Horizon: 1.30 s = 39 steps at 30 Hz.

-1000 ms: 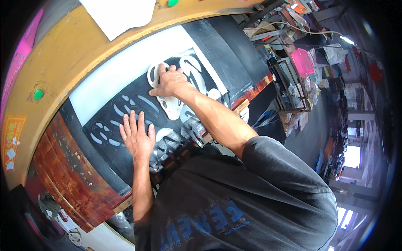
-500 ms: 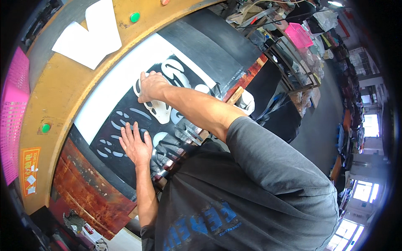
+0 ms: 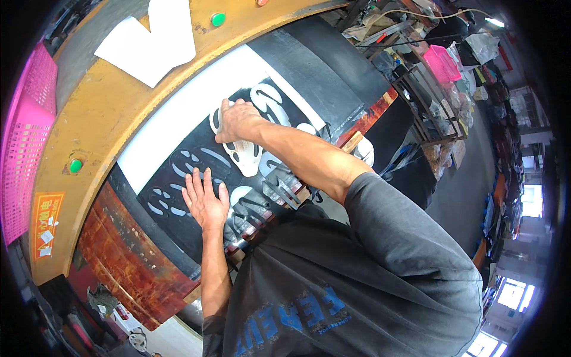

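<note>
My left hand [image 3: 206, 203] lies flat with its fingers spread on a black sheet [image 3: 172, 229], beside a group of small cut-out shapes. Farther off and to the right, my right hand [image 3: 239, 121] is closed over a pale cutting die [image 3: 250, 162] with several openings, which rests on the same sheet. My fingers cover part of the die, so its full outline is hidden. To the right of the die, larger curved cut-outs [image 3: 267, 95] show white through the black material. A white board [image 3: 178, 113] lies beneath the sheet.
A yellow machine beam [image 3: 110, 128] with a green button [image 3: 76, 166] arches along the far left. White paper pieces [image 3: 140, 53] lie on it. Pink baskets [image 3: 30, 160] stand at the left; another pink basket [image 3: 443, 63] sits on a cluttered rack at the right.
The whole view has shifted, moving the scene rightward in the picture. Both hands stay in about the same places on the sheet, the right one still on the die.
</note>
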Each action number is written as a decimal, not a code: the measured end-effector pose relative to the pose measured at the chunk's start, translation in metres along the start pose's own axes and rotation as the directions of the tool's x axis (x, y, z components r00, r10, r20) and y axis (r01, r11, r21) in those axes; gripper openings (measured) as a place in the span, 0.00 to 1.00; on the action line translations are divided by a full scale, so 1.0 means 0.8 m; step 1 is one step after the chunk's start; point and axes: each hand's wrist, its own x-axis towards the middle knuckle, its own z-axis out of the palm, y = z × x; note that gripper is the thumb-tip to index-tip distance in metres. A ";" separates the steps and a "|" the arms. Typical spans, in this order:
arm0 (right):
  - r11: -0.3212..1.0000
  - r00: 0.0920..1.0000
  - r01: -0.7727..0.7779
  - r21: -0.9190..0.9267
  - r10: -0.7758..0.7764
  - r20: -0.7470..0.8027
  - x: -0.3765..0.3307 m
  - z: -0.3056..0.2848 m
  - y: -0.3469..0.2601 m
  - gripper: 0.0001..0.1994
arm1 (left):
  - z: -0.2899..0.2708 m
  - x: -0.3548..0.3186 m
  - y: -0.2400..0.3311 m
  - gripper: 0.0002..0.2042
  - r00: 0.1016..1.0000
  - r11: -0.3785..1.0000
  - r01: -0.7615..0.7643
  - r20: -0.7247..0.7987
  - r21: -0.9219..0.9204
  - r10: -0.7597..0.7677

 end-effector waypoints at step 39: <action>0.966 0.968 0.041 0.255 0.025 -0.250 -0.016 0.035 0.013 0.59 | 0.034 0.013 0.081 0.47 0.998 0.976 -0.054 0.025 -0.209 0.060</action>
